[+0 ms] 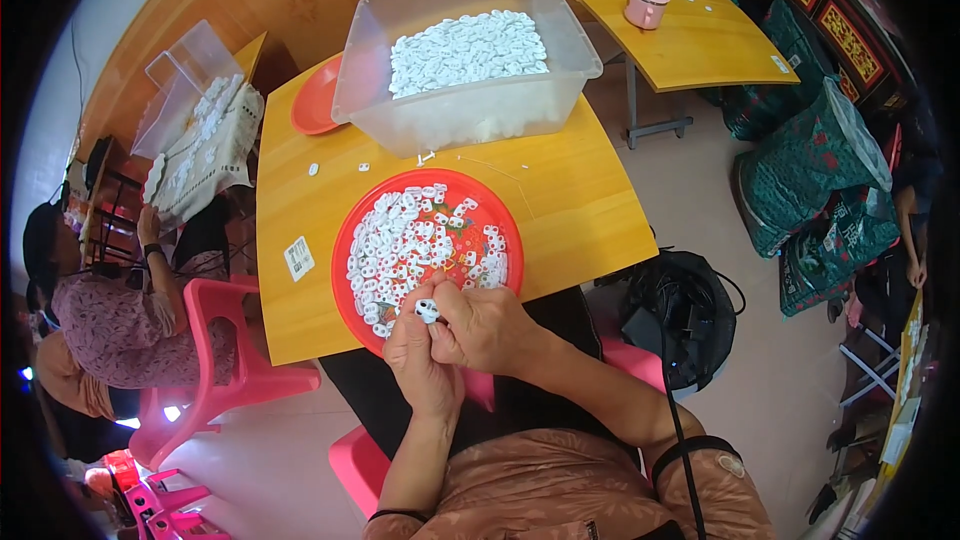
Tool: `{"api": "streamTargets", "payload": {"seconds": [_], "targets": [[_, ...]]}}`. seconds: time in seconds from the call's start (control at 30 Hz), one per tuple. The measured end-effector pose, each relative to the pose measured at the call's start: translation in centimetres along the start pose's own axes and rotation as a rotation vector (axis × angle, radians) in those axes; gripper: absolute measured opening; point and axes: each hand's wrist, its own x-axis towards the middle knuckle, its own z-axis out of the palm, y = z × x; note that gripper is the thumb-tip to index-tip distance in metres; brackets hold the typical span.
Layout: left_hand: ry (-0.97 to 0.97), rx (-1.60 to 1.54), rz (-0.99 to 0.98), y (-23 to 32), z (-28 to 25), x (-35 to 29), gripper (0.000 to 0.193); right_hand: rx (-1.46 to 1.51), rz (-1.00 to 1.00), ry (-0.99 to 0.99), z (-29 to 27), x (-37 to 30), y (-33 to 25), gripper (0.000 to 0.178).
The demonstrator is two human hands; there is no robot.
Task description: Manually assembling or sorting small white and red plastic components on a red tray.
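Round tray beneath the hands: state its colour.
The round tray is red, its floor pattern partly hidden by white pieces; clearest in head view.

On the table, small pieces lie in a tray; behind it stands a bin, with a plate at its left. The left hand and right hand meet over the tray's near edge, one piece between them. Right and behind, a second table bears a cup.

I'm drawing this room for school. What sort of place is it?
Probably a small workshop, perhaps in someone's home: there's a big clear bin of small white pieces, a red tray with more, and bulky green sacks nearby.
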Motion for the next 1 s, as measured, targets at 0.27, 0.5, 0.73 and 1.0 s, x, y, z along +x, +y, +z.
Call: {"api": "streamTargets", "payload": {"seconds": [0.27, 0.5, 0.73, 1.0], "targets": [[0.028, 0.011, 0.005, -0.1, -0.2, -0.6, 0.042, -0.003, 0.001, -0.002, 0.0, -0.2, -0.4, 0.022], [0.104, -0.003, -0.053, -0.2, 0.1, -1.1, 0.037, 0.038, 0.043, -0.036, 0.7, -1.0, -0.3, 0.037], [0.149, -0.118, -0.099, -0.7, 0.3, -0.9, 0.040, 0.069, 0.083, -0.056, -0.1, -0.4, -0.9, 0.030], [0.092, -0.079, -0.048, 0.8, 0.8, -1.4, 0.047, 0.120, 0.094, -0.077, 0.0, -0.4, -1.6, 0.026]]}}
